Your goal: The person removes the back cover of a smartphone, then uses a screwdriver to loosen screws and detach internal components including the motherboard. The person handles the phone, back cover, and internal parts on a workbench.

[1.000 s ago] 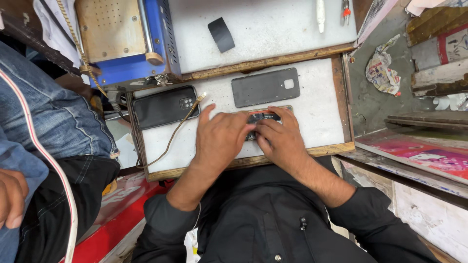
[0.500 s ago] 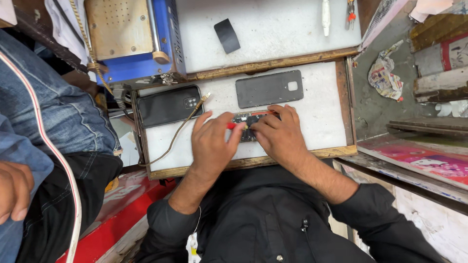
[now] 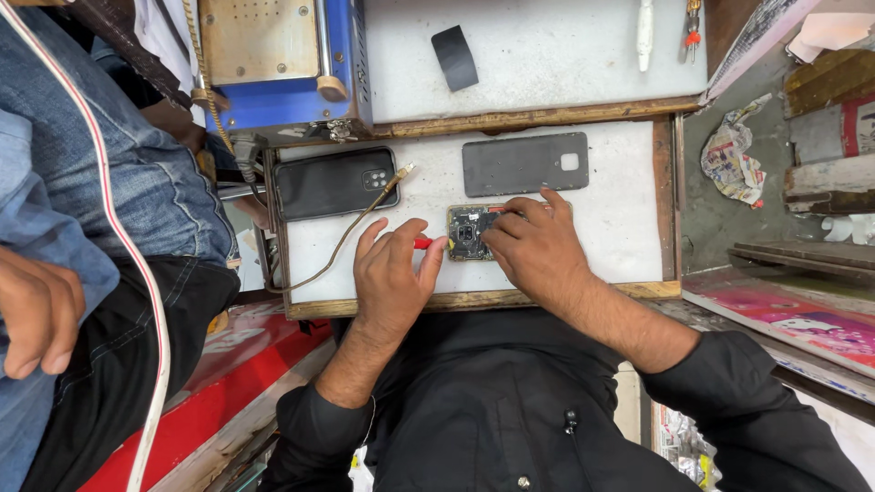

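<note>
On the white surface (image 3: 620, 237), the opened phone (image 3: 469, 233) is now pinned under the clenched right hand (image 3: 538, 251), while a red-handled tool (image 3: 423, 243), absent a second ago, has been taken into the left hand's (image 3: 392, 273) grip, suggesting work on its internals beginning.

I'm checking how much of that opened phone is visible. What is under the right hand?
The right hand covers most of the opened phone; only its left end with the circuit board shows. The rest is hidden.
</note>
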